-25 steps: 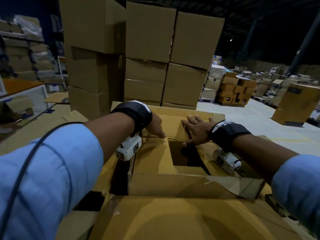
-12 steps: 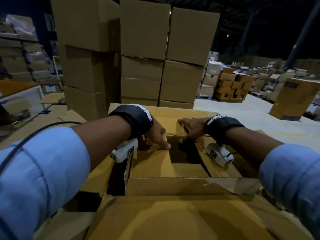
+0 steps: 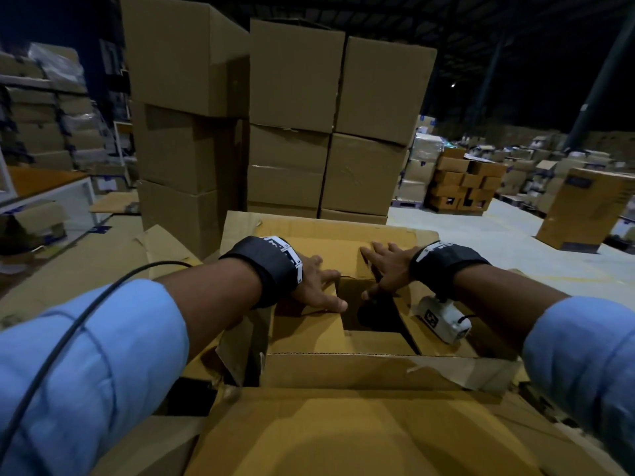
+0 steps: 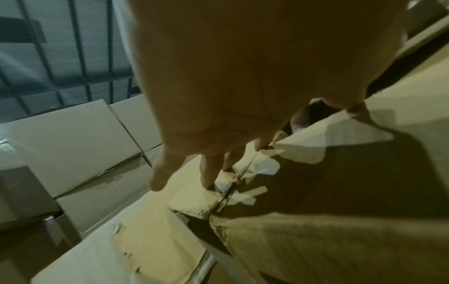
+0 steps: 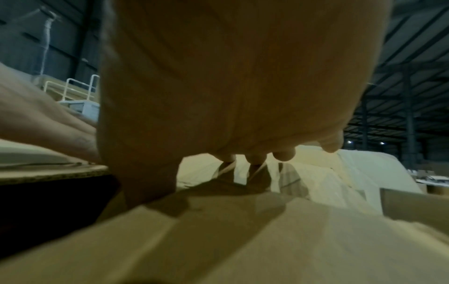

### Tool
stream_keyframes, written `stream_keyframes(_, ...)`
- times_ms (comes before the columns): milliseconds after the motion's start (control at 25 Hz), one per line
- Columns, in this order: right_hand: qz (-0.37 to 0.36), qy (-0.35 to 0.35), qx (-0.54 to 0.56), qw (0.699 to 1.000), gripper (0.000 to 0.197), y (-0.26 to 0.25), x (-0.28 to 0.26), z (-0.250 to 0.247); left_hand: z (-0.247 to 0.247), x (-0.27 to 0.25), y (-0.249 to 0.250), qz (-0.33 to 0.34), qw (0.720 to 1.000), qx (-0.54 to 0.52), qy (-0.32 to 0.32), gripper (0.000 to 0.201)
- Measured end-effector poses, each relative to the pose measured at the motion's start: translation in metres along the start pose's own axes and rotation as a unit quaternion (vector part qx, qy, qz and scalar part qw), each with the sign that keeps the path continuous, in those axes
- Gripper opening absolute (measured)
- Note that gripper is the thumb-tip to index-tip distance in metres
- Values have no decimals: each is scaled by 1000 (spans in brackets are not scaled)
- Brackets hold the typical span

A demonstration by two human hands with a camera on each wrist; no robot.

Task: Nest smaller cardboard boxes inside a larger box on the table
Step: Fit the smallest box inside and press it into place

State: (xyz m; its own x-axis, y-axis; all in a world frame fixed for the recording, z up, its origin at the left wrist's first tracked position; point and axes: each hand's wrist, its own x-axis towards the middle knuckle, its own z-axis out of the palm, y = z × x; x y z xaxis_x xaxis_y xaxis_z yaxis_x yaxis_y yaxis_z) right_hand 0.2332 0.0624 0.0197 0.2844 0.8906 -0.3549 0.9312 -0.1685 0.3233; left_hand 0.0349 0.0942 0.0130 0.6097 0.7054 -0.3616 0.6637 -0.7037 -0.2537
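A smaller cardboard box (image 3: 343, 372) sits inside the larger box (image 3: 343, 438), whose wide flaps lie open toward me and away. The smaller box's top flaps are folded in, leaving a dark square gap (image 3: 371, 317) in the middle. My left hand (image 3: 319, 286) lies flat with spread fingers on the left flap (image 3: 302, 331). My right hand (image 3: 385, 269) presses flat on the far right flap, thumb at the gap's edge. The left wrist view shows the left hand's fingers (image 4: 157, 182) straight on cardboard. In the right wrist view the right hand's fingertips (image 5: 282, 155) touch the flap.
Tall stacks of closed cardboard boxes (image 3: 292, 115) stand right behind the large box. Flattened cardboard (image 3: 86, 255) lies to the left. Open concrete floor (image 3: 498, 242) stretches to the right, with a tall box (image 3: 584, 207) and pallets of cartons (image 3: 460, 187) farther off.
My left hand has flattened and spread its fingers on the left flap. The right hand stays pressed on the far flap. The gap between the flaps looks the same.
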Motion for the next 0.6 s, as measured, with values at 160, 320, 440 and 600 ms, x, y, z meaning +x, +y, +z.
stream_keyframes(160,13,-29,-40,999,113,-3,-23,7,4,0,1,-8,1000,-2,5,87)
stream_keyframes(320,4,3,-9,1000,86,16,-45,-8,7,4,2,6,1000,-1,11,89)
stream_keyframes(440,32,38,-105,993,80,36,-68,-28,4,2,6,14,1000,-24,3,85)
stream_keyframes(600,38,17,-232,972,62,53,-96,-26,2,-2,13,2,999,-54,6,84)
